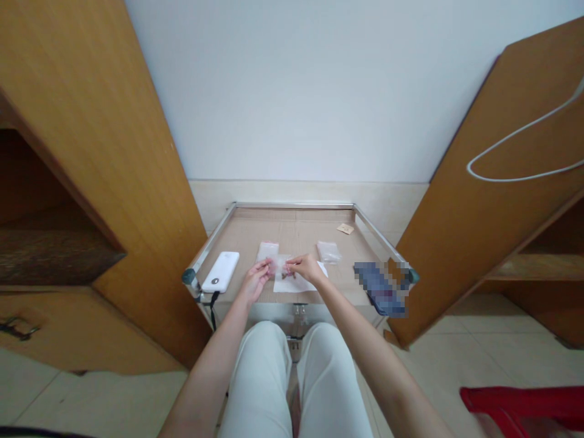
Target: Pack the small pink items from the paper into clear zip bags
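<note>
My left hand [258, 280] is closed, its thumb and fingers pinching the edge of a small clear plastic bag [280, 263]. Close beside it, my right hand [305, 267] has its fingertips pressed together at the bag's right side; what they hold is too small to make out. Under both hands lies a sheet of white paper [301, 285]. Some tiny brownish and reddish pieces [288, 275] show on the paper below my right fingertips. A stack of clear bags [267, 249] rests just behind my left hand, and another packet of clear bags [328, 252] behind my right.
The small table [296, 222] has a raised metal rim. A white power bank-like device [221, 272] with a black strap lies left, a blurred-out dark phone-shaped object [378, 289] right. A small tan card [345, 229] is at the back. Wooden cabinets flank both sides.
</note>
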`<state>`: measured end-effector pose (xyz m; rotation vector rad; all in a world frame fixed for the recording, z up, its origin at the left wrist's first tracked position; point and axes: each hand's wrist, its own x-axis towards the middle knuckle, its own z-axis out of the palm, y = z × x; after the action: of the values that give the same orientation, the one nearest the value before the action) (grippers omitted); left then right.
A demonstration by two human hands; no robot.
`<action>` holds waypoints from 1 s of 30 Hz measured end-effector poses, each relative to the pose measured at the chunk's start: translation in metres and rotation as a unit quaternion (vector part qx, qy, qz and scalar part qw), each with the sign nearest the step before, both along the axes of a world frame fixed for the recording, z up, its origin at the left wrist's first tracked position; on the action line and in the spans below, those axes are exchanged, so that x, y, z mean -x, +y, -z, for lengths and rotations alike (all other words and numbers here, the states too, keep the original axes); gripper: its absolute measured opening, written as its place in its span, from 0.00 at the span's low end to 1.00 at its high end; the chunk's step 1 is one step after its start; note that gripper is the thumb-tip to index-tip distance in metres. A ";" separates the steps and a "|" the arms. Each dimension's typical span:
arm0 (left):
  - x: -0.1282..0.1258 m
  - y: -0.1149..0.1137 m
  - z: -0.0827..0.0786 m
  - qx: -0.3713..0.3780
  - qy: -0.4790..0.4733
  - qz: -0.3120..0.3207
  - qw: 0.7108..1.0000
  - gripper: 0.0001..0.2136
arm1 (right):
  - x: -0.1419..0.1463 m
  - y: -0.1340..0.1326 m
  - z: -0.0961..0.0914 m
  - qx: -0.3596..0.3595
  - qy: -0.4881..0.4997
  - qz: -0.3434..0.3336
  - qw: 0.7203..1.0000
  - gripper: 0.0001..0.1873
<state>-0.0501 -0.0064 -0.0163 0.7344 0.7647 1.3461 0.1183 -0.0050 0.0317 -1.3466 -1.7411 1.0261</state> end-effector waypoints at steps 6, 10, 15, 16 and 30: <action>0.000 -0.002 -0.003 -0.002 -0.013 0.002 1.000 0.11 | -0.002 0.001 0.004 -0.009 0.027 -0.037 0.999 0.16; 0.000 -0.004 -0.007 -0.001 -0.019 0.020 1.000 0.13 | 0.001 0.000 0.001 -0.008 0.013 -0.088 0.996 0.11; 0.002 -0.003 -0.007 0.010 -0.054 0.024 0.998 0.10 | 0.004 -0.001 -0.006 0.000 0.033 -0.086 0.996 0.13; 0.002 -0.003 -0.007 0.013 -0.062 0.023 0.998 0.09 | 0.004 -0.001 -0.008 -0.002 0.039 -0.079 0.996 0.15; 0.003 -0.013 -0.016 -0.012 -0.006 0.250 0.968 0.18 | 0.008 0.009 -0.012 0.131 0.061 -0.166 0.976 0.15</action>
<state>-0.0534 -0.0195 -0.0003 0.8686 0.5063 0.9005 0.1102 0.0043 0.0441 -1.1362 -1.8215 1.5361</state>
